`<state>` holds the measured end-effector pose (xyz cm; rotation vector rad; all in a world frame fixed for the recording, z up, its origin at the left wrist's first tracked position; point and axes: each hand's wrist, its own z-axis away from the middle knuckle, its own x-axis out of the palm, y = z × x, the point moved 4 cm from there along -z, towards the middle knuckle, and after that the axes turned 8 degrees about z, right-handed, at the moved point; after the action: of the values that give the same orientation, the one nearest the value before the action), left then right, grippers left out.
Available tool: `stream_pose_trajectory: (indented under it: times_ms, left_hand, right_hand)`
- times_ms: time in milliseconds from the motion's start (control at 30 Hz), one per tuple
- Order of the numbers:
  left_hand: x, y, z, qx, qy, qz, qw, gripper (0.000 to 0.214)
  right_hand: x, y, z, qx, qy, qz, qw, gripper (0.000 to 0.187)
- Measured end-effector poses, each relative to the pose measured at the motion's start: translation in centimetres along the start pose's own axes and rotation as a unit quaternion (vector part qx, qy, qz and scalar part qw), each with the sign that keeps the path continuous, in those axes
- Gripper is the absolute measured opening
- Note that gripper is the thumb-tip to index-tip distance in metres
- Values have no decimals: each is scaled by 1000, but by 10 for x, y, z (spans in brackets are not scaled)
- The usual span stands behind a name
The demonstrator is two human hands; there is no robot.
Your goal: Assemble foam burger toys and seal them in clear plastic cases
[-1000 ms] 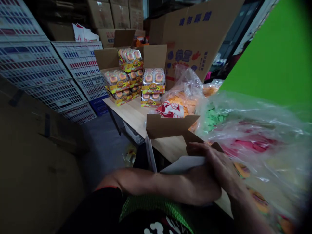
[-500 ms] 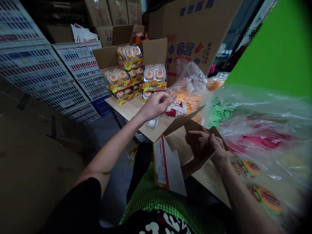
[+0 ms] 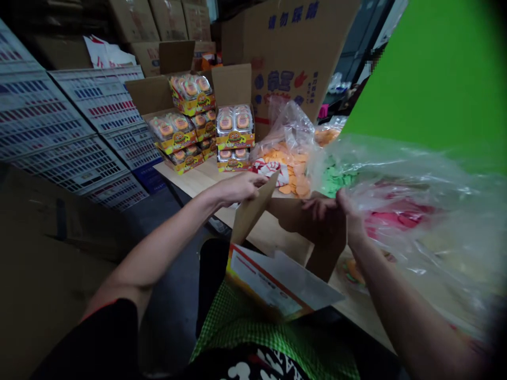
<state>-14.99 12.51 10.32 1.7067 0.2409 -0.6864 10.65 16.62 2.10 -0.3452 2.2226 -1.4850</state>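
A small brown cardboard box [image 3: 312,232] stands tilted at the near edge of the wooden table [image 3: 198,180], over my lap. My left hand [image 3: 237,187] pinches the top of its raised left flap [image 3: 253,208]. My right hand [image 3: 336,208] grips the box's far right rim, fingers curled over the edge. A printed flap with orange trim [image 3: 273,285] hangs from the box toward me. What is inside the box is hidden.
Clear plastic bags of orange [image 3: 291,158], green [image 3: 336,177] and red pieces [image 3: 400,216] lie on the table right of the box. Stacked burger-candy packs [image 3: 233,137] sit in an open carton behind. Large cartons and white crates [image 3: 79,132] line the left.
My left hand came back from the table to the box and took hold of its left flap, which now stands upright. My right hand shifted up onto the far rim.
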Motion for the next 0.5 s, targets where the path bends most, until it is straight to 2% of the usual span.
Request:
stream_pose_trajectory:
  times_ms: [67,133,233,300,400,500]
  left_hand:
    - [-4,-8,26,-32,13,44,998,64]
    - [3,-14,54,-54,54,67,995,70]
    - [36,-19,92,-87,112,38,989,71]
    - [66,-21,109,-105,113,-15,988,69]
    - [98,-24,114,-95,98,-46,990,59]
    - [107,-36,101,-81,46,-56,994,60]
  right_hand:
    - [5,-5,-18,3,9,-26,1000,77]
    - [14,-10,-35,0,27,-37,999,80]
    - [38,-12,-47,-22,20,-31,999,83]
    - [55,-8,-45,-44,-2,-25,999,81]
    - [68,2,-33,-58,9,7,998,77]
    - [63,13,-16,-40,65,51,996,67]
